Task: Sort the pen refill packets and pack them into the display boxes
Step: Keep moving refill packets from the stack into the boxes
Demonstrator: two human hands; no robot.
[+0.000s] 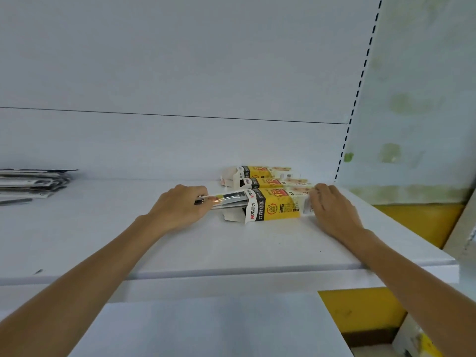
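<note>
Packets lie stacked at the far left of the shelf (257,243), a loose pile of pen refill packets (33,184) well apart from both hands and untouched.

Left hand (177,210): fingers clamped on a bundle of refill packets (229,198), thumb side up, bundle level and pointing right. Far end of the bundle is already inside the open mouth of the nearest display box (273,207); the near end sticks out past the fingertips.

Nearest box lies on its side just right of the left fingers, end flaps splayed open. Two more display boxes (265,176) lie behind it, touching or nearly so.

Right hand (332,210): fingers together, pressed flat against the closed far end of the nearest box, bracing it. Holds nothing.

Step in hand, by my reading: sliding the bundle home. To do it well, keep the bundle square to the mouth and low so the lower flap does not fold in under it; push in line with the box's length; keep the right fingers firm so the box does not skid along the shelf or into its neighbours.
</note>
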